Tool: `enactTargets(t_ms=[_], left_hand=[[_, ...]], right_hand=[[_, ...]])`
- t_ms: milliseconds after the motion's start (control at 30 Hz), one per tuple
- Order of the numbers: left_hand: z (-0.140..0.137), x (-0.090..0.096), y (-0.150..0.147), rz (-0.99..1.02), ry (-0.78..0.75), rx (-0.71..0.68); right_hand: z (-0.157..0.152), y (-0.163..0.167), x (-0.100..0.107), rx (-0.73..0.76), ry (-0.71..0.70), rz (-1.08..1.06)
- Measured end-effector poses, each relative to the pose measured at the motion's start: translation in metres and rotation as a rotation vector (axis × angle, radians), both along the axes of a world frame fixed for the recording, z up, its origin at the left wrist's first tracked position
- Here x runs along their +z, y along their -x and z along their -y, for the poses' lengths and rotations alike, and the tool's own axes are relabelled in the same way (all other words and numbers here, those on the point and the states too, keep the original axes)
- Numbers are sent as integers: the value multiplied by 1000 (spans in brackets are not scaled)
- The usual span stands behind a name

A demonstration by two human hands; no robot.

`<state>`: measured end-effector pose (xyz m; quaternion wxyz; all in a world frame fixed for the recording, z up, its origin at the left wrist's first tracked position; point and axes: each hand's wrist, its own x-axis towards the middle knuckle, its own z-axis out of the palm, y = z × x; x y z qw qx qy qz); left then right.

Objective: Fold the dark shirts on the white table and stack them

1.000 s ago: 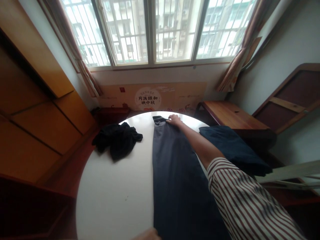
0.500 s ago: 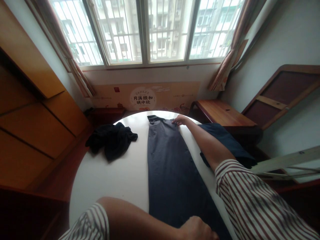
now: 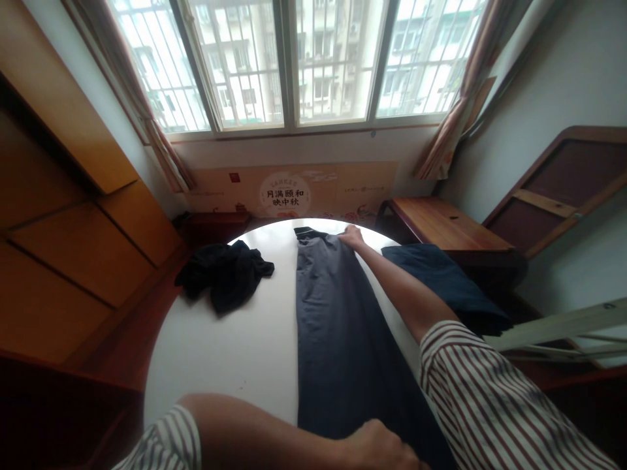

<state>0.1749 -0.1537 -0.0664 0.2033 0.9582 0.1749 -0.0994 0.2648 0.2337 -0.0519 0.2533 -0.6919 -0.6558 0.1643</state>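
Note:
Dark blue-grey trousers (image 3: 337, 313) lie lengthwise in a long folded strip on a white round table (image 3: 215, 365). Their waistband end, with a black inner edge, is at the far side. My right hand (image 3: 351, 236) is closed on the right corner of that waistband, arm stretched out. At the near end, my left hand (image 3: 377, 446) is curled over the trouser legs with its knuckles up; its fingertips are hidden at the picture's bottom edge.
A crumpled black garment (image 3: 225, 274) lies on the table's left side. Folded navy cloth (image 3: 441, 281) rests at the right, beyond my right forearm. A wooden bench (image 3: 445, 222) stands behind it, and orange cabinets (image 3: 63, 261) line the left.
The view has shifted slightly, so things sit a little further right. My right hand's fingers have turned at the waistband corner. My left hand stays at the near end.

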Motion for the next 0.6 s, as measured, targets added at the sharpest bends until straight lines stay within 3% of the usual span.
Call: enactTargets(t_ms=[133, 267, 433, 600], left_hand=[[-12, 23, 54, -37, -212, 337], [1, 33, 107, -293, -180, 741], [22, 27, 128, -311, -9, 822], [27, 11, 131, -350, 158, 794]], right_hand=[[5, 30, 12, 173, -64, 100], [3, 79, 16, 304, 22, 156], [-1, 132, 5, 247, 79, 225], [-10, 150, -4, 209, 113, 275]])
